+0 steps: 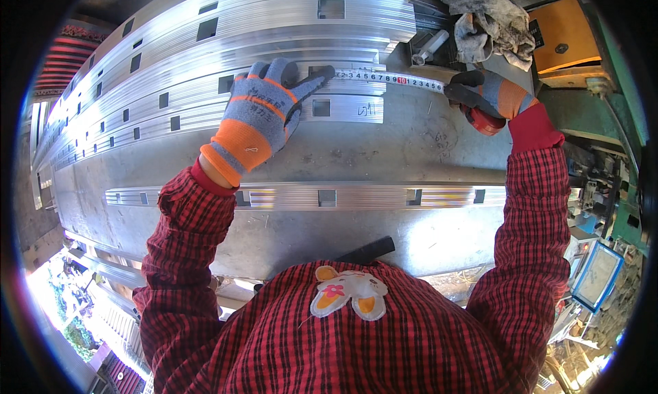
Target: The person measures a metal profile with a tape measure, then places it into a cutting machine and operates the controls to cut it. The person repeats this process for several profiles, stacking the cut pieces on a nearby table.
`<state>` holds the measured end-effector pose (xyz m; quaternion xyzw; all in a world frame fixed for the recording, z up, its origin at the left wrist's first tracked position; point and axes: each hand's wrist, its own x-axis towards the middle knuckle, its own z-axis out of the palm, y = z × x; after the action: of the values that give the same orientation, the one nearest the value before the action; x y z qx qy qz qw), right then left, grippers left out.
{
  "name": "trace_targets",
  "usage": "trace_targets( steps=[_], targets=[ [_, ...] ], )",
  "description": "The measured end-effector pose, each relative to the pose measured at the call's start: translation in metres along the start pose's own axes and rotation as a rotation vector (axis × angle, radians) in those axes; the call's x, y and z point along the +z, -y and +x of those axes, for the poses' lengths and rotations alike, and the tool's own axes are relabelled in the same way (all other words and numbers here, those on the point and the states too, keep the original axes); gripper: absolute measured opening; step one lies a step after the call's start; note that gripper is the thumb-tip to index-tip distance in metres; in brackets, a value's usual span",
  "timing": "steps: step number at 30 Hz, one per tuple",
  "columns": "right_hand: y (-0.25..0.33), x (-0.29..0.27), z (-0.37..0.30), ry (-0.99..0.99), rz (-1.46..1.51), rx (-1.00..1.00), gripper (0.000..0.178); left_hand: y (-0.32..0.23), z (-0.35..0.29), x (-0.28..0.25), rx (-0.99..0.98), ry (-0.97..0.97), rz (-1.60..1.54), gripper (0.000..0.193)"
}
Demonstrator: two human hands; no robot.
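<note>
My left hand (264, 109), in a grey and orange glove, lies over the silver slotted metal profiles (199, 72) with its fingers spread. Its index finger reaches right and touches the near end of the extended tape blade (391, 78). That white blade runs rightward across the profiles and past their cut ends. At its other end my right hand (492, 96), gloved alike, is closed around a red tape measure (485, 122); the fingers partly hide the case. Handwritten marks show on the nearest profile of the stack, right of my left hand.
A single slotted profile (370, 197) lies across the grey metal table (439, 168), nearer to me. At the near edge is a black bar-like object (368, 250). A dirty rag (490, 24) and a yellow-orange machine part (565, 34) sit at the far right.
</note>
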<state>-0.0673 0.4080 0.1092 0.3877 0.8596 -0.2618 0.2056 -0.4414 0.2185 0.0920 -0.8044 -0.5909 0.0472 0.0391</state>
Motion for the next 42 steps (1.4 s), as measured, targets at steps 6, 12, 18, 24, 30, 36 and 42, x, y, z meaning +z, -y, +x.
trace_targets(
  steps=[6, 12, 18, 24, 30, 36, 42],
  targets=[
    [-0.001, 0.001, 0.002, 0.017, 0.024, 0.04, 0.036, 0.0, 0.0, 0.0, 0.006, -0.011, 0.004, 0.057],
    [0.006, 0.0, -0.004, -0.02, 0.051, 0.065, 0.039, 0.0, 0.003, -0.003, 0.014, -0.041, -0.04, 0.056],
    [0.006, -0.002, -0.003, -0.022, 0.031, 0.041, 0.037, 0.0, 0.0, 0.0, -0.003, -0.004, 0.006, 0.054],
    [0.028, -0.009, -0.015, 0.037, 0.181, 0.001, 0.039, 0.001, -0.001, -0.005, 0.0, -0.059, -0.075, 0.054],
    [0.059, 0.022, -0.031, -0.19, 0.339, -0.186, 0.039, 0.001, -0.008, -0.006, -0.014, -0.489, -0.593, 0.053],
    [0.147, 0.085, -0.055, -0.552, 0.443, -0.174, 0.041, -0.027, -0.059, -0.036, -0.021, -0.463, -1.297, 0.033],
    [0.208, 0.183, -0.088, -0.686, 0.785, -0.346, 0.024, -0.128, -0.112, -0.034, -0.092, -0.359, -1.399, 0.031]
  ],
)
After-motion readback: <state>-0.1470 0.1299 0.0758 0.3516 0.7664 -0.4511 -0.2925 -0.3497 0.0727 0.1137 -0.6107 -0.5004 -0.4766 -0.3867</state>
